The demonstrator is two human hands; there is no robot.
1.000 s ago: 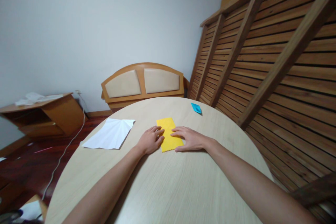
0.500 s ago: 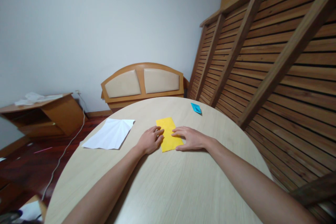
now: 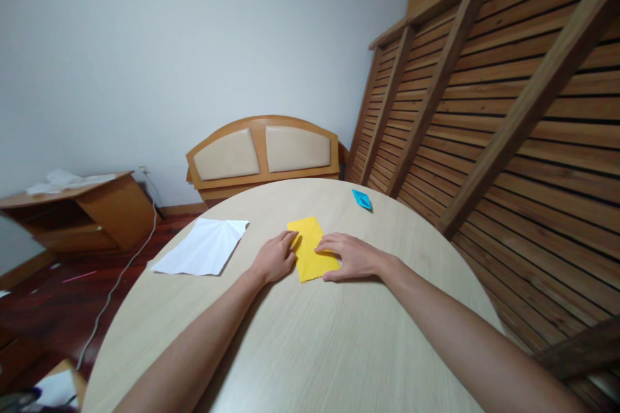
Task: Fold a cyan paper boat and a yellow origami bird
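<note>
A folded yellow paper lies flat near the middle of the round pale wooden table. My left hand rests at the paper's left edge with fingertips pinching or touching that edge. On the paper's right side, my right hand lies flat, fingers pressing its surface. Both forearms stretch across the table toward the paper.
A creased white sheet lies to the left on the table. A small blue folded paper sits at the far right. Behind the table stand a wooden headboard and slatted bed frame; a low cabinet is left.
My left hand's fingers have curled back to the paper's left edge, and that edge appears slightly lifted. The right hand has stayed pressed on the paper.
</note>
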